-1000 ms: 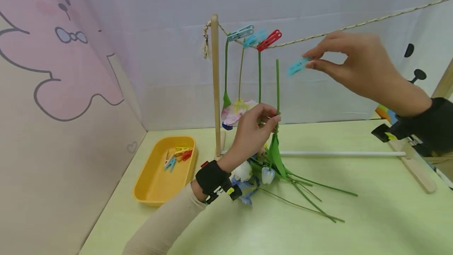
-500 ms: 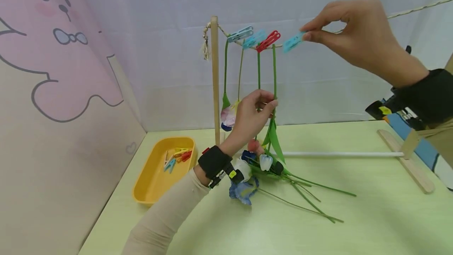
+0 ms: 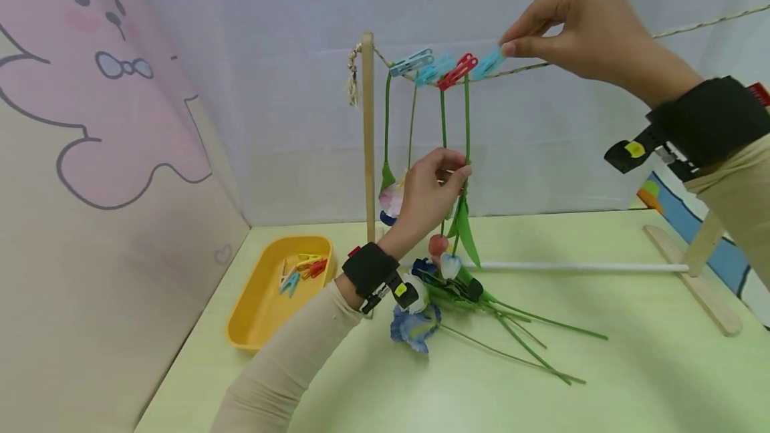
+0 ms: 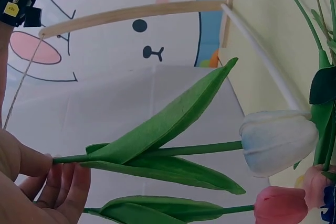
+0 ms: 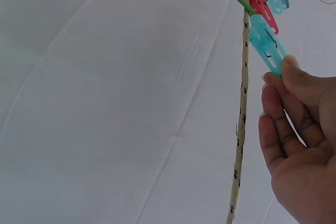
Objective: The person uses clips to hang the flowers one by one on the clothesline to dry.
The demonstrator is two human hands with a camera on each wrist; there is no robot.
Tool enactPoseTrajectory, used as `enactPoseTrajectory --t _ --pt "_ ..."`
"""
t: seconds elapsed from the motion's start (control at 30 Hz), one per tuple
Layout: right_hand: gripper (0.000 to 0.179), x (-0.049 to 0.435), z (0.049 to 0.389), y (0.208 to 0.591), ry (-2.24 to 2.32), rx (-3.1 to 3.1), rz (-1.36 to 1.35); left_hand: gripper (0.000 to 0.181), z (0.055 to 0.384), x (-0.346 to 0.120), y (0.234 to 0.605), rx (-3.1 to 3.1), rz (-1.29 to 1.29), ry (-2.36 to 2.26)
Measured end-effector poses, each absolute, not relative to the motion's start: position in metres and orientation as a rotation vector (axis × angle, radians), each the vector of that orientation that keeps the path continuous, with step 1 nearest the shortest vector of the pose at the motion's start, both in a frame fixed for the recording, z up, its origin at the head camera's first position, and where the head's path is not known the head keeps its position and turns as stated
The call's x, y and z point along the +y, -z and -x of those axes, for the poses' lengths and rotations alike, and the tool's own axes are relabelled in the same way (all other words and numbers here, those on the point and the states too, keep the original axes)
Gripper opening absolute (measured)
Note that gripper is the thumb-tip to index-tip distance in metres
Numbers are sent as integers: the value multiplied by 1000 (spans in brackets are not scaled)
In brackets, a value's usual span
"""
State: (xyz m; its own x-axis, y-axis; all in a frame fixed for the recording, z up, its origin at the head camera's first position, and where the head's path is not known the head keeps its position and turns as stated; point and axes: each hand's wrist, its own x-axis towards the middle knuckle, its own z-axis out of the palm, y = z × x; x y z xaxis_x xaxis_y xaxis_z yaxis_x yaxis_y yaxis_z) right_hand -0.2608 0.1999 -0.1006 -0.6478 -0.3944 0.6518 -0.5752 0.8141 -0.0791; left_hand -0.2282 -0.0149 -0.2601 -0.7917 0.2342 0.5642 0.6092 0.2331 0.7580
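My left hand (image 3: 430,192) pinches the green stem of a white-and-blue tulip (image 4: 278,142), which hangs bloom downward with its stem end up at the rope (image 3: 520,70). My right hand (image 3: 586,32) pinches a light blue clothespin (image 5: 268,45) by its handle end; its nose is at the rope and the top of the stem. Left of it on the rope sit a red clothespin (image 3: 458,71), another light blue clothespin (image 3: 436,70) and a grey-blue clothespin (image 3: 412,62), with flowers hanging below. In the left wrist view, a pink tulip (image 4: 281,205) hangs beside the white one.
A wooden post (image 3: 369,146) carries the rope's left end. At the left stands a yellow tray (image 3: 245,326) with several clothespins. Loose flowers lie on the table, including a blue flower (image 3: 416,327). A white rod (image 3: 577,266) runs to a wooden foot (image 3: 700,289) at right.
My left hand has raised the white tulip until its stem top reaches the rope. My right hand has moved up and left, bringing the light blue clothespin to the rope beside the red one.
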Motion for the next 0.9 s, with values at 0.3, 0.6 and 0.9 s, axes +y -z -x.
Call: enactPoseTrajectory --t 0.3,0.6,0.9 --pt "29 199 266 102 -430 -2477 -687 15 242 -13 269 -2203 799 1525" --pt "33 196 269 105 -469 -2501 -708 15 252 -14 279 -2217 794 1499" --pt "36 193 271 104 -444 -2528 -747 15 254 -14 279 -2235 761 1462"
